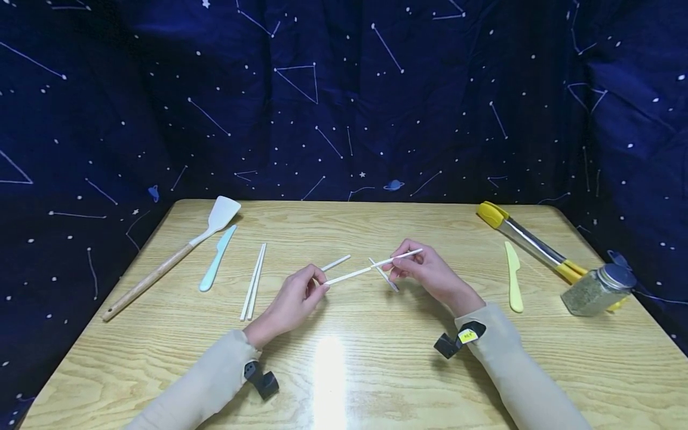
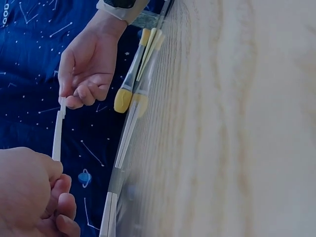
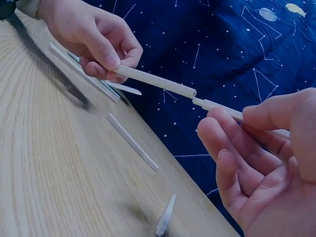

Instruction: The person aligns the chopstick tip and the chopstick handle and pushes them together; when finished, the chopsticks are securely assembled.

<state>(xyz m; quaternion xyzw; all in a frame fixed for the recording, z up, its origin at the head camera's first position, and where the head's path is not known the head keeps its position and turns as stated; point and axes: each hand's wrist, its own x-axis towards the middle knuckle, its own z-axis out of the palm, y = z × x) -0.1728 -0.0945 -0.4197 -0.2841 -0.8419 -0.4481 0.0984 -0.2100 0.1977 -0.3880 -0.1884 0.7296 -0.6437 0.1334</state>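
My left hand (image 1: 298,295) pinches a white chopstick piece (image 3: 155,81) between thumb and fingertips; its far end looks hollow in the right wrist view. Across from it, the right hand (image 1: 427,275) pinches another white chopstick piece (image 3: 217,106) with a narrower tip. The two pieces point at each other roughly in line, slightly offset. Whether their ends touch, I cannot tell. Below them on the table lie two short white pieces, one (image 1: 337,262) beyond the left hand and one slanted (image 1: 384,276) under the right hand.
On the left of the wooden table (image 1: 376,370) lie white chopsticks (image 1: 254,280), a light blue knife (image 1: 217,260) and a white spatula (image 1: 223,212). At the right are a yellow knife (image 1: 513,278), yellow-tipped tongs (image 1: 529,239) and a spice jar (image 1: 596,291). A starry cloth (image 1: 344,119) hangs behind.
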